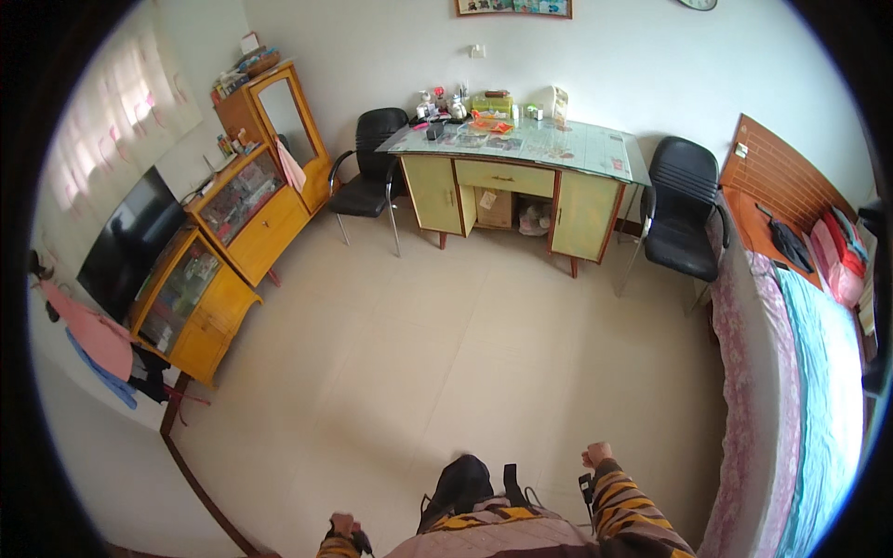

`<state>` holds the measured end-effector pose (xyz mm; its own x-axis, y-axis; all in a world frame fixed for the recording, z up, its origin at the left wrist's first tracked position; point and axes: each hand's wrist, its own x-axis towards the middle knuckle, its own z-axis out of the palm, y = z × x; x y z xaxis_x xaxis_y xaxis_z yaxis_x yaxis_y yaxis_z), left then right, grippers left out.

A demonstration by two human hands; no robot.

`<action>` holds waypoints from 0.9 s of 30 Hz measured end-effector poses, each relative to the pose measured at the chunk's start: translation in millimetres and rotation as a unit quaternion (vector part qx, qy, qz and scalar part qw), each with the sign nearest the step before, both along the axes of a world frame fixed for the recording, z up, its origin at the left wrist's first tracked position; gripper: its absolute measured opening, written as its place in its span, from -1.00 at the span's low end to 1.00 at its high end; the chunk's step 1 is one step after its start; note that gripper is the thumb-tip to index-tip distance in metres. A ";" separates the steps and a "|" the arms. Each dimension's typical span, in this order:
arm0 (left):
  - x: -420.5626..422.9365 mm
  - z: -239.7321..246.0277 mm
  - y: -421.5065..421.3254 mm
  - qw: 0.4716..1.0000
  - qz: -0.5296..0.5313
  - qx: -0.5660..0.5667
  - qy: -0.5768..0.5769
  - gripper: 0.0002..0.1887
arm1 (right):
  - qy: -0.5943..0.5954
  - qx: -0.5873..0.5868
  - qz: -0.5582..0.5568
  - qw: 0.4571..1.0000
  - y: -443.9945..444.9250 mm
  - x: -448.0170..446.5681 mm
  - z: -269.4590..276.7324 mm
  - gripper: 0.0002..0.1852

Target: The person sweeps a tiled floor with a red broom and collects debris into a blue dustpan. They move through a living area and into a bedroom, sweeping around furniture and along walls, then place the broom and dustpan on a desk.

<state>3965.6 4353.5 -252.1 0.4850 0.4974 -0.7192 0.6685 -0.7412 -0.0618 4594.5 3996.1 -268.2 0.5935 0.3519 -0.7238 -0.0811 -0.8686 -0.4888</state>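
Observation:
Both of my hands hang near my body over the tiled floor point(432, 349). At the bottom edge, my left hand point(343, 524) comes out of a striped sleeve; its fingers are too small and partly hidden to read. Farther right, my right hand point(597, 455) has its fingers curled in, and nothing shows in it. Beside that wrist is a small black device point(586, 488). Between the hands, a dark-clad knee point(466, 478) and a black strap point(513, 481) show below the quilted top.
A glass-topped desk point(586, 146) holding several small items stands against the far wall, with a black chair point(373, 167) to its left and another black chair point(680, 209) to its right. Wooden cabinets point(265, 240) and a television point(132, 237) line the left; a bed point(820, 390) lies right.

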 end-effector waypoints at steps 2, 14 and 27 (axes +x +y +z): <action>-4.5 -12.8 20.3 0.999 -0.003 -0.032 0.017 -0.72 | 0.125 0.158 -0.344 0.917 62.7 45.3 -0.4 -0.79; 360.1 -66.1 358.1 0.996 -0.047 0.053 -0.048 -0.76 | 0.210 0.201 -0.417 0.861 329.4 232.9 -10.2 -0.90; 832.4 187.1 542.5 0.876 0.112 -0.093 -0.459 -0.74 | 0.224 0.347 -0.393 0.821 620.0 471.5 22.7 -0.78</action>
